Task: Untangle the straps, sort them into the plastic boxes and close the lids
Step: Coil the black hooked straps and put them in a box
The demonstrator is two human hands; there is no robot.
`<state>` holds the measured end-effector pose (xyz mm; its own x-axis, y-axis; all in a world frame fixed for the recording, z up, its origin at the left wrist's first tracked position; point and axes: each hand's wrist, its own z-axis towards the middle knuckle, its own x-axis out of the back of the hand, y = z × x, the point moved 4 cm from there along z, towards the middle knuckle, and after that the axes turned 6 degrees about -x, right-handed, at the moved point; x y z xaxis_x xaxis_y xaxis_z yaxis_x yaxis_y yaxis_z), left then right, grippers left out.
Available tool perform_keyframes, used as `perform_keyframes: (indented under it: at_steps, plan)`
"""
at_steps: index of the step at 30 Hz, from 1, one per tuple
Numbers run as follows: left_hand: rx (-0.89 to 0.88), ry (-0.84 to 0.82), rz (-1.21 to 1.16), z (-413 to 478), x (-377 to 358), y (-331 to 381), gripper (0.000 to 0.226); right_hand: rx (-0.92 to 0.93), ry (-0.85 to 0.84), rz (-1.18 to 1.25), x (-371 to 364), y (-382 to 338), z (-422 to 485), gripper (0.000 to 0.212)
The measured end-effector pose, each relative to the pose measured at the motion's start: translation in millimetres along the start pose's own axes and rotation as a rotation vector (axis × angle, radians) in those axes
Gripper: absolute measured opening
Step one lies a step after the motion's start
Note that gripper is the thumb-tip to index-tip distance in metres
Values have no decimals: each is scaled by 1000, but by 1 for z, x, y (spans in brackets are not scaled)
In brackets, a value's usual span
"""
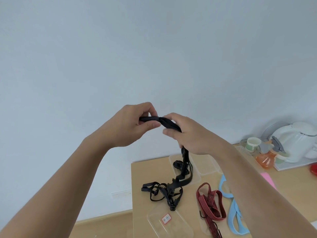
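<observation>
Both hands are raised above the table and hold one black strap (169, 124). My left hand (132, 124) pinches its end between thumb and fingers. My right hand (187, 134) grips it just to the right. From there the strap hangs down to a tangled black bundle (164, 191) on the wooden table (142, 170). A red-and-black striped bungee cord (211, 205) with a hook lies to the bundle's right, and a light blue strap (235, 215) lies beyond it. A clear plastic box (193, 169) stands behind the bundle, partly hidden by my right forearm.
A clear lid with a red-edged label (167, 220) lies at the table's near edge. At the back right stand a white kettle (298, 143), a cup (252, 143) and an orange spray bottle (265, 158). A pink sheet (267, 179) shows beside my right arm.
</observation>
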<state>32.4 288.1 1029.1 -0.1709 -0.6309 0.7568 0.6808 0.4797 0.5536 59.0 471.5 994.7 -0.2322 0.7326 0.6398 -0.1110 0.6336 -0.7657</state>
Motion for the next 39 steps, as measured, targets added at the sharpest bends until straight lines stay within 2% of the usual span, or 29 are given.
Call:
perform_keyframes:
  at_steps: [2,6,8,13,16,19,22,25,29,35,39]
  plan:
    - [4,13,19,-2,2,-2,9,46,28,32,2,0,1,14]
    - [15,31,-28,-8,3,-2,8,169,199,86,4,-5,0,6]
    - [19,39,-53,-11,4,-1,9,233,278,124,5,-8,-2,11]
    - [68,36,-88,-19,6,-1,10,277,362,-25,-2,-11,0,13]
    - [100,45,-119,-21,11,-1,11,245,338,-46,-11,-15,4,10]
    - [194,24,-134,-21,17,-1,17,263,283,65,-17,-24,8,11]
    - [285,-75,-214,-23,22,-6,23,274,255,156,-13,-36,13,14]
    - [283,-184,-294,-30,28,-10,26,283,159,165,-10,-44,22,17]
    - [319,-276,-546,-35,24,-10,28,269,41,184,-10,-45,34,26]
    - [364,-169,-764,-29,21,-12,22,217,111,240,-30,-41,46,55]
    - [410,-46,-895,-17,19,-15,30,103,184,459,-50,-35,46,57]
